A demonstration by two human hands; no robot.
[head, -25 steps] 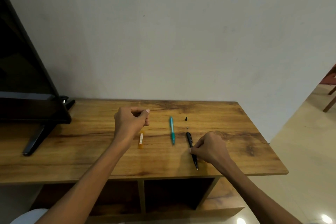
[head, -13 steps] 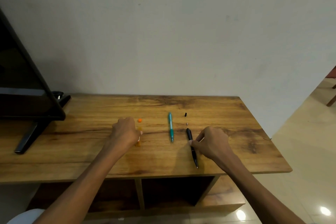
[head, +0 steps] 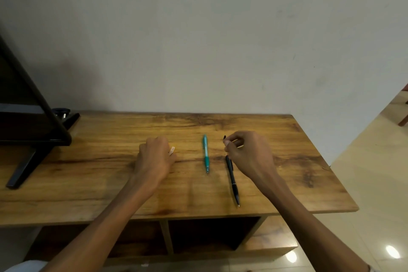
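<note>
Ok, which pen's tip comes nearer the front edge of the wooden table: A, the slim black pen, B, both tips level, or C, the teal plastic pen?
A: the slim black pen reaches with its tip close to the front edge of the wooden table, while the teal plastic pen ends clearly farther back.

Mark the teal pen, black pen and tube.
teal pen [head: 206, 153], head view, mid-barrel.
black pen [head: 233, 181], head view, mid-barrel.
tube [head: 171, 150], head view, its visible white end.
</note>
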